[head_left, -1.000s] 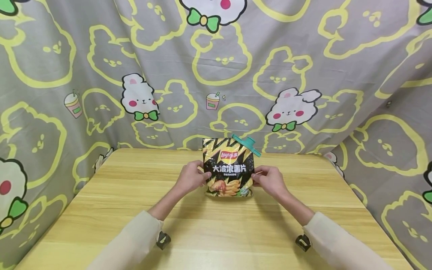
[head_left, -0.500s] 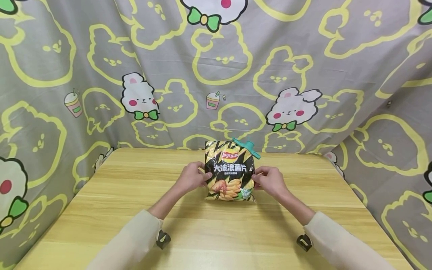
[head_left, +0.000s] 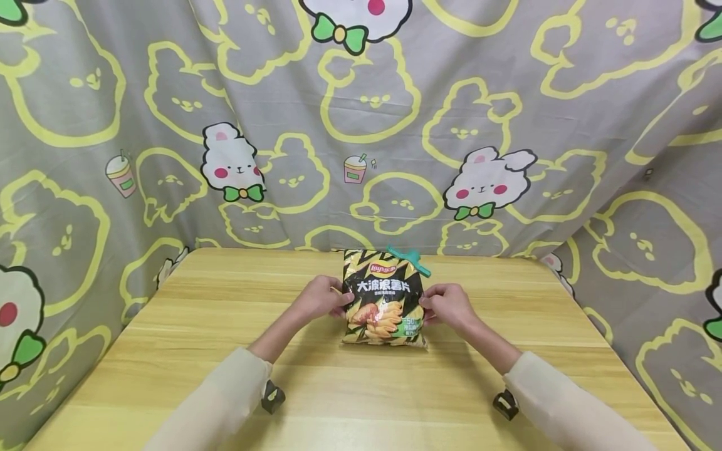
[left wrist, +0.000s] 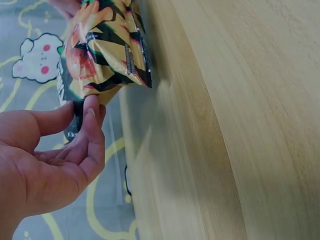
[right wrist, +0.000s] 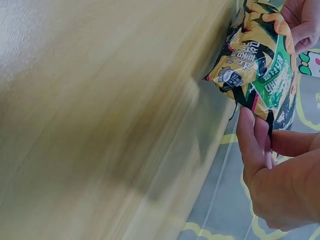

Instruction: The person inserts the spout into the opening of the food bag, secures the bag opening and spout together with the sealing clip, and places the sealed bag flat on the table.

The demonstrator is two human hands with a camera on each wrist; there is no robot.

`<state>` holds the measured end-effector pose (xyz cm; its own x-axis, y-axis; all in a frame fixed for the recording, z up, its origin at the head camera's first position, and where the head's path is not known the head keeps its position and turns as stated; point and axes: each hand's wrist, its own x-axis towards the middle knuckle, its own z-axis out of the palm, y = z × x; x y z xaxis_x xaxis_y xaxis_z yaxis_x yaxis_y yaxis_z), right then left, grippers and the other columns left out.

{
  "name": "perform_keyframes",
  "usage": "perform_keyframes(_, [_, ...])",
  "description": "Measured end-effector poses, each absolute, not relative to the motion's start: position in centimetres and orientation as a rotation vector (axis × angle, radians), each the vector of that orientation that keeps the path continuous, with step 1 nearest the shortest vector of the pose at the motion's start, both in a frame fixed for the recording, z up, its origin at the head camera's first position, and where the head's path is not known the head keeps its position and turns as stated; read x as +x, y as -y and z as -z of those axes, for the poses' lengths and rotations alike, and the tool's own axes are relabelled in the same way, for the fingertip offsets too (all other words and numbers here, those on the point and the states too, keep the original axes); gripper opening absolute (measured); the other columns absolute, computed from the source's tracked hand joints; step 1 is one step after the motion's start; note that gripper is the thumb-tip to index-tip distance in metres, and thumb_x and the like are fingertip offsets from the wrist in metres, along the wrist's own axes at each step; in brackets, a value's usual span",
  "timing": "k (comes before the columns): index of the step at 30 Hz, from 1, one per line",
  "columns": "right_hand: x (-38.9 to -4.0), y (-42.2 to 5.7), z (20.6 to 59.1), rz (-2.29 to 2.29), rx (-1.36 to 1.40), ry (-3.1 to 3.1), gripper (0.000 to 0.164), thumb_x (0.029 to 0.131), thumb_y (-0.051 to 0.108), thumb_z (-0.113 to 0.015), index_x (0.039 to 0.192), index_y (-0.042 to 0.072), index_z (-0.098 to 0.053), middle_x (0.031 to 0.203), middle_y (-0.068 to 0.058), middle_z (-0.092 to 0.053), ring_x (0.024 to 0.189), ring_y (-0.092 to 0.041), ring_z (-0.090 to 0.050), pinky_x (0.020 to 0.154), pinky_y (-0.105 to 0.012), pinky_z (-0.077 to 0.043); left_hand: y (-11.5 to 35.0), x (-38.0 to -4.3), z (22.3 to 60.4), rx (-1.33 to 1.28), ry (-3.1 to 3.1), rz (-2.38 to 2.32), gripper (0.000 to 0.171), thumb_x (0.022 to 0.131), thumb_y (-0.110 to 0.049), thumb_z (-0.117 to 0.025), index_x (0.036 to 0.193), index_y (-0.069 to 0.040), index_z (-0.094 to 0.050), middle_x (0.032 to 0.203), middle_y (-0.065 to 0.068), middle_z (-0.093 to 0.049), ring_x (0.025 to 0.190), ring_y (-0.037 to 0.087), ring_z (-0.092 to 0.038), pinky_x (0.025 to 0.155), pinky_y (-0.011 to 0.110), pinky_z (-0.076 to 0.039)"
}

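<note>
Between both hands is a black and yellow bag of Lay's chips (head_left: 383, 294), its printed front facing me. A teal bag clip (head_left: 410, 258) sits aslant across the bag's top right corner. My left hand (head_left: 323, 298) pinches the left edge between thumb and fingers, as the left wrist view also shows with the hand (left wrist: 60, 155) at the bag's side (left wrist: 107, 50). On the opposite edge my right hand (head_left: 448, 304) pinches the bag the same way. In the right wrist view, thumb and fingers of that hand (right wrist: 280, 170) close on the bag's edge (right wrist: 260, 65).
A light wooden table (head_left: 361, 401) spreads under the arms. Behind it and at both sides hangs a grey curtain (head_left: 383, 100) with yellow outlines and rabbit prints. A dark band piece (head_left: 273, 397) shows at the left cuff, another (head_left: 506, 404) at the right.
The bag has come lower and nearer to me, and its top has tipped back, with the clip moving down along with it. Both hands keep their hold and have lowered slightly.
</note>
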<state>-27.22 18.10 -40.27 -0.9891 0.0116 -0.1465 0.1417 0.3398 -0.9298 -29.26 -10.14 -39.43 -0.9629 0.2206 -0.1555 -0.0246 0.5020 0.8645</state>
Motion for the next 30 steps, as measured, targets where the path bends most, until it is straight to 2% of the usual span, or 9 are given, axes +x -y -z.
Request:
perform_keyframes(9, [-27.48, -17.99, 40.63, 1.712, 0.138, -2.468, 0.02, 0.093, -0.003, -0.062, 0.108, -0.014, -0.066, 0.08, -0.013, -0.066, 0.06, -0.019, -0.065, 0.067, -0.042, -0.063, 10.05, -29.48, 39.61, 0.173, -2.497, -1.442, 0.037, 0.096, -0.016, -0.07, 0.12, 0.01, -0.064, 0.074, 0.012, -0.073, 0.077, 0.037, -0.075, 0.074, 0.041, -0.062])
perform_keyframes(17, [-27.57, -18.39, 40.74, 1.709, 0.097, -2.444, 0.024, 0.095, -0.002, -0.06, 0.113, -0.017, -0.063, 0.076, -0.015, -0.065, 0.058, -0.018, -0.065, 0.066, -0.041, -0.063, 9.94, -29.28, 39.71, 0.185, -2.505, -1.451, 0.047, 0.098, -0.015, -0.068, 0.132, 0.015, -0.057, 0.075, 0.013, -0.074, 0.078, 0.037, -0.075, 0.074, 0.042, -0.063])
perform_keyframes(30, [-28.05, -18.25, 40.83, 1.64, 0.068, -2.455, 0.032, 0.1, 0.001, -0.054, 0.126, -0.017, -0.058, 0.093, -0.022, -0.066, 0.074, -0.025, -0.069, 0.074, -0.041, -0.063, 10.14, -29.57, 40.09, 0.163, -2.491, -1.466, 0.05, 0.099, -0.015, -0.065, 0.135, 0.017, -0.052, 0.08, 0.014, -0.075, 0.079, 0.033, -0.076, 0.074, 0.039, -0.063])
